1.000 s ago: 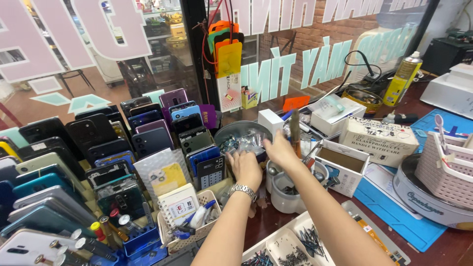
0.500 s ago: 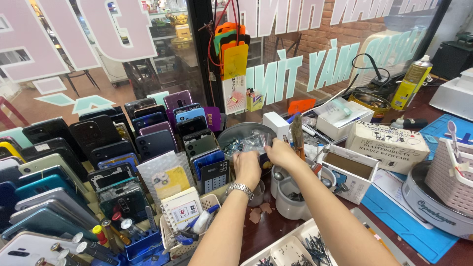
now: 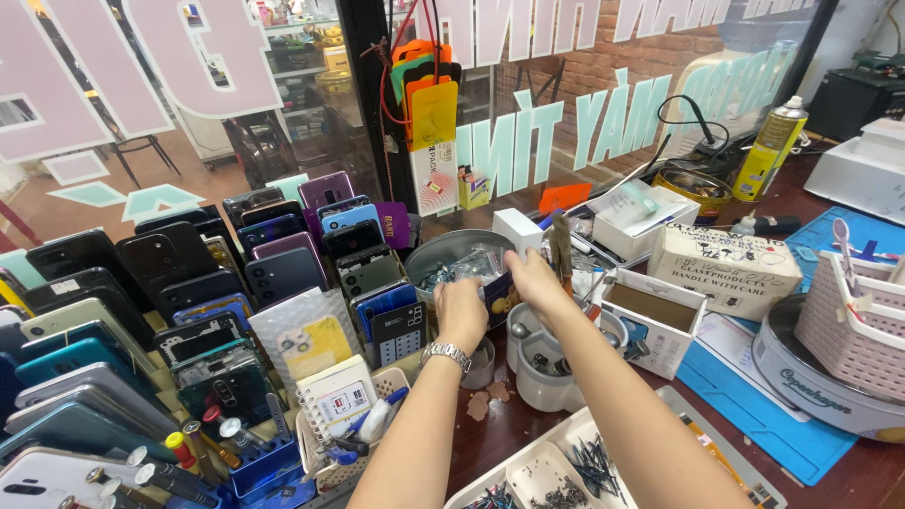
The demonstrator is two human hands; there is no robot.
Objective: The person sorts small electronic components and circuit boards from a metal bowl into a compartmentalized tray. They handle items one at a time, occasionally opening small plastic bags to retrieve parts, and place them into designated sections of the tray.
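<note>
crowding the tabletop (image 3: 490, 429) are racks of phones (image 3: 141, 311), beside them a round metal bowl (image 3: 452, 259) of small plastic bags (contents too small to tell) where both hands, left hand (image 3: 462, 311) and right hand (image 3: 534, 279), dig apart, fingers hidden, grip unclear, nothing lifted out yet.

Rows of phones (image 3: 141, 311) are stacked at the left of the frame; a yellow spray can (image 3: 771, 151) is seen upper right, a pink basket (image 3: 853, 320) at right.

Left hand (image 3: 462, 311) and right hand (image 3: 533, 280) — both outstretched, knuckles up
</note>
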